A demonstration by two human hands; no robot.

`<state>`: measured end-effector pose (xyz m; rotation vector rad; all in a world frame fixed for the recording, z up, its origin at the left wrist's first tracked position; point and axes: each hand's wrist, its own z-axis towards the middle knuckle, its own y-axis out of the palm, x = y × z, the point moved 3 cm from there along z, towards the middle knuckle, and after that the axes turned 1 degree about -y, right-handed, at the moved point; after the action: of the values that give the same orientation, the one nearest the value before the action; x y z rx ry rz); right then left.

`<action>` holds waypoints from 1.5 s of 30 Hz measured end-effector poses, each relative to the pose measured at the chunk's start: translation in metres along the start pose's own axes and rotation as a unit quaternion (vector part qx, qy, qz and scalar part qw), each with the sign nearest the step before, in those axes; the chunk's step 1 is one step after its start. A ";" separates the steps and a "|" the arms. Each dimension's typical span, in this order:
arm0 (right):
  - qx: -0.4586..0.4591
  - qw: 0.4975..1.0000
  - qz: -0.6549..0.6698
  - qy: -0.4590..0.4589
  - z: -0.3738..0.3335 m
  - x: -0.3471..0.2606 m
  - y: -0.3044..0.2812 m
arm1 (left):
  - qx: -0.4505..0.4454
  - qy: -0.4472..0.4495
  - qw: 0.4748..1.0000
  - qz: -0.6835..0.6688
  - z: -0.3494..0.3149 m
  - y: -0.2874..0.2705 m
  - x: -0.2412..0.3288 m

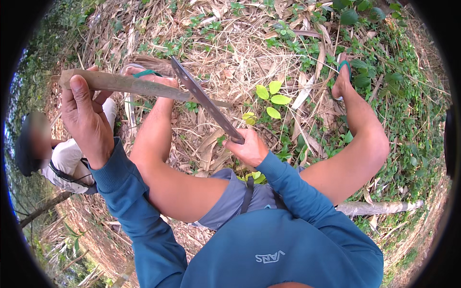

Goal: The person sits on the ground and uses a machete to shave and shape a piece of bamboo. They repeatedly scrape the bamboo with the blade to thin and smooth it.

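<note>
My left hand, raised at the left with its fingers closed, grips a long pale wooden stick near its blunt end. The stick runs to the right and narrows to a thin tip. In front of my body, my right hand is wrapped round the lower end of a machete; its handle is mostly hidden in the fist. The long dark blade has several small holes and slants up to the left. It crosses in front of the stick; whether they touch, I cannot tell.
My bare legs are spread, with green-strapped sandals on the feet. Another person in a dark cap is close at the left. A yellow-green seedling grows between my legs; a log lies at the right. Dry leaves cover the ground.
</note>
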<state>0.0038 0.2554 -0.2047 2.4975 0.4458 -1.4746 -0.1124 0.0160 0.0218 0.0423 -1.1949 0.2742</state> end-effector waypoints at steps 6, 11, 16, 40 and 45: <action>0.051 0.992 -0.086 -0.074 0.010 -0.016 0.004 | 0.057 -0.030 0.997 0.051 0.014 -0.019 -0.008; 0.044 0.991 -0.109 -0.064 0.014 -0.020 -0.005 | 0.023 -0.006 0.998 0.055 0.002 -0.002 -0.004; 0.055 0.987 -0.121 0.092 0.041 0.065 -0.024 | -0.002 0.004 1.000 0.024 0.004 0.009 0.001; 0.060 0.963 -0.165 0.207 0.063 0.145 -0.029 | 0.168 0.023 0.985 0.018 -0.013 -0.002 0.013; 0.053 0.960 -0.158 0.226 0.065 0.162 -0.027 | 0.177 0.088 0.980 0.015 -0.005 -0.046 0.036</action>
<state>0.0148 0.2843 -0.3781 2.9609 0.8991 -1.0211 -0.0851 -0.0203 0.0578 0.3040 -0.9602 0.5045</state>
